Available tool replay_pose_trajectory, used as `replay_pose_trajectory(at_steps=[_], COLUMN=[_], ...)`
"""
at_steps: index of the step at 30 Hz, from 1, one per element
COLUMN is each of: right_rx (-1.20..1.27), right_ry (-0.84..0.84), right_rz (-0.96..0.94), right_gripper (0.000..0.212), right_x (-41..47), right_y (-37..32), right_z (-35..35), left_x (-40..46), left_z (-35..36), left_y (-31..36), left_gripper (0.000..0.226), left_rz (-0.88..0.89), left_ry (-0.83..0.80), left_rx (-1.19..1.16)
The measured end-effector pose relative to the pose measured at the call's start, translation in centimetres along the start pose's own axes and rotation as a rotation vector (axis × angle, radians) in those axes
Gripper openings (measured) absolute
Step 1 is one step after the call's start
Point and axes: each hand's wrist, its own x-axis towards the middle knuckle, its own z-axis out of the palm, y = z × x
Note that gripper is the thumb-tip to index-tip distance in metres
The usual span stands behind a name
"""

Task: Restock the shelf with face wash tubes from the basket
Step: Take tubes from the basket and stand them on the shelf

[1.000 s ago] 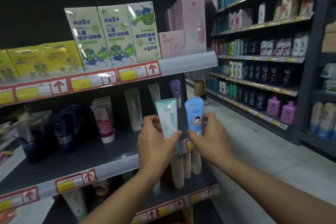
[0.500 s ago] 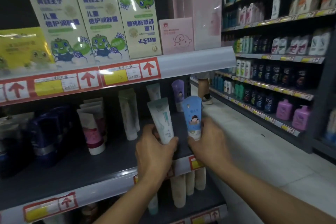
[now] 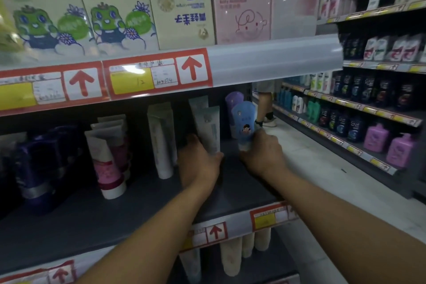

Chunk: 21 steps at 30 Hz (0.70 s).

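My left hand (image 3: 198, 161) grips the lower end of a pale green face wash tube (image 3: 208, 128), standing upright deep on the dark middle shelf (image 3: 96, 217). Just behind it stands another pale green tube (image 3: 197, 104). My right hand (image 3: 261, 154) holds a blue tube with a cartoon child (image 3: 244, 122) by its base, upright, in front of a purple tube (image 3: 233, 100) at the shelf's right end. The basket is out of view.
White tubes (image 3: 161, 138), pink-and-white tubes (image 3: 108, 161) and dark blue bottles (image 3: 41, 163) stand left on the same shelf. Boxes (image 3: 113, 4) fill the shelf above. Cream tubes (image 3: 232, 258) stand below. A person's legs (image 3: 265, 108) are in the aisle by the bottle shelving (image 3: 368, 108).
Both hands have moved forward and in from the shelf's front edge, carrying the two tubes to the back of the middle shelf. The camera has come closer.
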Motion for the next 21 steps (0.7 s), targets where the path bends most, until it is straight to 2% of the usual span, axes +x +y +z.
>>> replay_pose_trajectory(at_steps=[3, 7, 15, 21], right_rx=[0.004, -0.021, -0.036, -0.028], right_ry=[0.009, -0.014, -0.032, -0.03], right_rz=[0.011, 0.025, 0.03, 0.021], right_gripper=[0.042, 0.053, 0.058, 0.073], right_x=[2.1, 4.4, 6.4, 6.4], right_y=[-0.1, 0.0, 0.8, 1.1], right_z=[1.4, 2.4, 3.3, 3.6], left_x=[1.8, 4.0, 5.1, 5.2], left_z=[1.3, 2.8, 4.6, 4.6], left_y=[0.0, -0.2, -1.0, -1.2], left_gripper=[0.062, 0.064, 0.058, 0.053], left_rz=[-0.03, -0.073, -0.071, -0.103], left_ry=[0.007, 0.026, 0.069, 0.052], left_rx=[-0.008, -0.011, -0.071, -0.056])
